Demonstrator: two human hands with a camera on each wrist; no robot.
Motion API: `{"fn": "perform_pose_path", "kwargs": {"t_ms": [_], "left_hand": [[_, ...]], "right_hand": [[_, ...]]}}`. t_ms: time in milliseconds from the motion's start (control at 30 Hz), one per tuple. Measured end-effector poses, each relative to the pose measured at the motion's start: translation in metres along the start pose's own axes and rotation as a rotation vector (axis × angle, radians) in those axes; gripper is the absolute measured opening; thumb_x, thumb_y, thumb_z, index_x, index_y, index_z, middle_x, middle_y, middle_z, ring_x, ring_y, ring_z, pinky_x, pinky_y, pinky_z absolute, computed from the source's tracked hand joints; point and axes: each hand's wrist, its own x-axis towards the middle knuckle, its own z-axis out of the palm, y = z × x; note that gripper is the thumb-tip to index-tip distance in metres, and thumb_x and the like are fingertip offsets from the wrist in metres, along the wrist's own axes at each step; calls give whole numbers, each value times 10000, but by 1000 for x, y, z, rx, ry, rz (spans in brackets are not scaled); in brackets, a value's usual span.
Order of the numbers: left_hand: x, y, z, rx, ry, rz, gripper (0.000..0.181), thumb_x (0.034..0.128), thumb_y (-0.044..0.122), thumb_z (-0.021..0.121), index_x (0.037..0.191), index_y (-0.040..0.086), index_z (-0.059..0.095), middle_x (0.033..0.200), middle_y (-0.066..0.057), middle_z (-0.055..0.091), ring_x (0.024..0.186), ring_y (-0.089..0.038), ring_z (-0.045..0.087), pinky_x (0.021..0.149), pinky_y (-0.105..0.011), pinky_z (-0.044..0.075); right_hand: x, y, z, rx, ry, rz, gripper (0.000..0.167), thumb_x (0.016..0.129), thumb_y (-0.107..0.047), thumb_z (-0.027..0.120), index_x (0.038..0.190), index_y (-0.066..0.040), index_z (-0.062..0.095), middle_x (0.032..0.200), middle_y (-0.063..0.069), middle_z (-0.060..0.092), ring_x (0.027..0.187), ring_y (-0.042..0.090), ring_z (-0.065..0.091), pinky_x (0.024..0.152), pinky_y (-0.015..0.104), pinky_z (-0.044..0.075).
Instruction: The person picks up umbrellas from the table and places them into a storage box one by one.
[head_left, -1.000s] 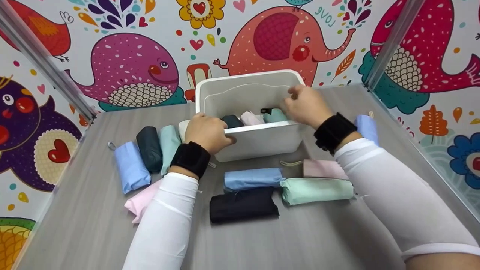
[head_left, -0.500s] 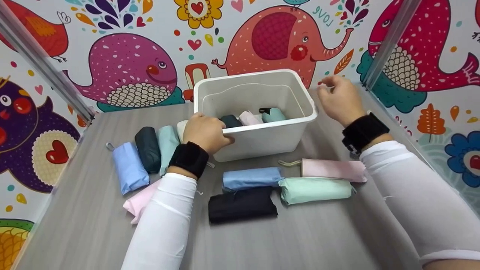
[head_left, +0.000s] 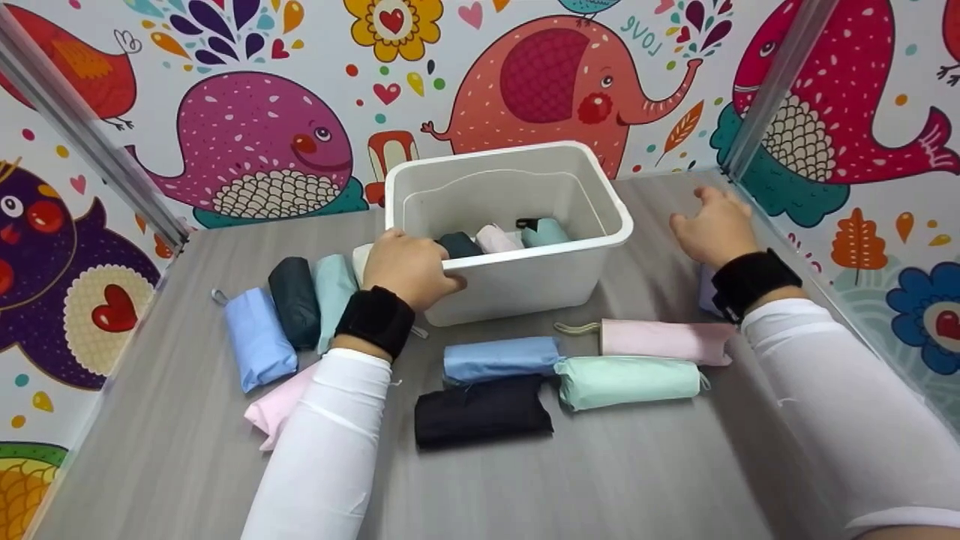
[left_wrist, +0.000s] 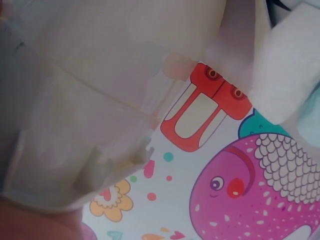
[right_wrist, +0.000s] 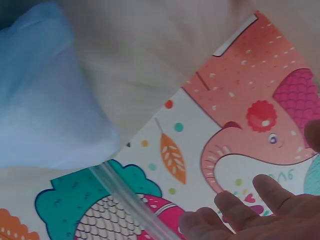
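A white plastic bin stands on the table, with several rolled fabric bundles, like folded umbrellas in sleeves, inside: dark green, pale pink and teal. My left hand grips its front left rim, fingers over the edge. The bin's wall fills much of the left wrist view. Right of the bin, my right hand hovers empty, fingers apart and slightly bent. Beneath that hand and wrist lies a lavender-blue bundle, mostly hidden in the head view; its light blue fabric shows large in the right wrist view.
In front of the bin lie blue, black, mint and pink bundles. Left of it are blue, dark green, teal and pink ones. Cartoon-printed walls enclose the table.
My right hand has left the bin's right side and moved right, over the lavender-blue bundle, its fingers spreading. The left hand stays on the rim; the bin has barely moved.
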Motion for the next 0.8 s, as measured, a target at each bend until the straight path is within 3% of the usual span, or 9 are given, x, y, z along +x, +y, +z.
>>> {"fn": "perform_pose_path", "kwargs": {"t_ms": [233, 533, 700, 800], "left_hand": [[-1, 0, 0, -1, -3, -3, 391, 918, 486, 741, 909, 107, 838, 750, -41, 773, 847, -261, 719, 1047, -449, 452], [-1, 0, 1, 8, 1, 3, 395, 918, 491, 737, 916, 109, 837, 767, -41, 779, 858, -260, 721, 1041, -451, 452], [-1, 0, 0, 9, 3, 3, 395, 915, 490, 737, 916, 108, 836, 763, -41, 777, 853, -262, 719, 1026, -447, 455], [-1, 0, 0, 12, 9, 8, 387, 915, 483, 731, 902, 110, 833, 765, -41, 780, 854, -264, 726, 1033, -449, 455]], "right_hand": [[0, 18, 0, -45, -89, 60, 804, 1024, -385, 542, 1599, 101, 260, 1639, 410, 228, 1508, 621, 143, 1225, 714, 156], [1, 32, 4, -134, -135, 56, 835, 1017, -374, 553, 1561, 178, 242, 1585, 470, 236, 1489, 650, 143, 1224, 701, 107], [-3, 40, 4, -198, -200, 69, 838, 1001, -380, 562, 1513, 217, 273, 1531, 481, 282, 1439, 652, 218, 1200, 710, 157], [-7, 45, 2, -257, -277, 106, 851, 981, -418, 578, 1459, 237, 317, 1434, 488, 373, 1331, 627, 359, 1152, 705, 280]]}}
